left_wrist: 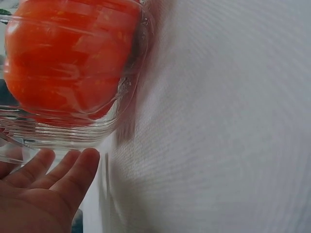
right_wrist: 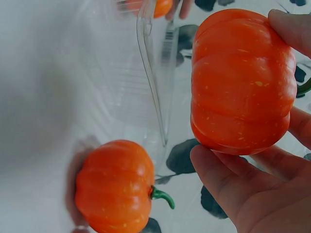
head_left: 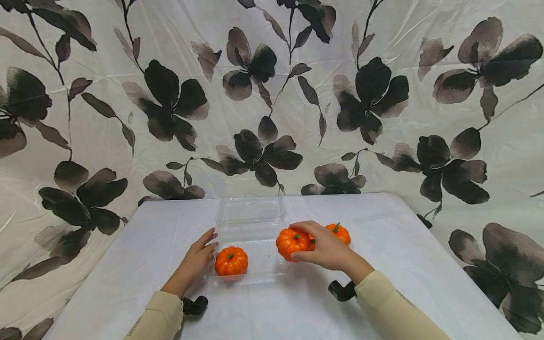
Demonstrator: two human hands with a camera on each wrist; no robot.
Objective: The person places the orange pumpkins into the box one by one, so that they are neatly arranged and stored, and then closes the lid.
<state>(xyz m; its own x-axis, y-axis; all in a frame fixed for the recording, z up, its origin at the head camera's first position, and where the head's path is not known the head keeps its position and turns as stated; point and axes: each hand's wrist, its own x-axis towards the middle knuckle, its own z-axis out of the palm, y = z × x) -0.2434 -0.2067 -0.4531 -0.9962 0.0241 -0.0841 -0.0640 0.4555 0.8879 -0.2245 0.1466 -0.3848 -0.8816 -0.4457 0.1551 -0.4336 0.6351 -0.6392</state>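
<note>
A clear plastic container (head_left: 265, 273) lies on the table with its hinged lid (head_left: 251, 210) folded back. One small orange pumpkin (head_left: 231, 261) sits in its left end, also seen through the plastic in the left wrist view. My left hand (head_left: 193, 264) rests at the container's left side, its fingers (left_wrist: 80, 174) fairly straight against the plastic. My right hand (head_left: 327, 250) grips a second orange pumpkin (right_wrist: 243, 82) between thumb and fingers, above the container's right end. Another pumpkin (right_wrist: 116, 187) with a curved green stem stands on the table beyond that hand, partly hidden in the head view.
A white cloth (head_left: 140, 264) covers the table. Behind it hangs a pale curtain (head_left: 314, 118) with dark flowers. Black wrist mounts (head_left: 195, 306) stick out under both sleeves.
</note>
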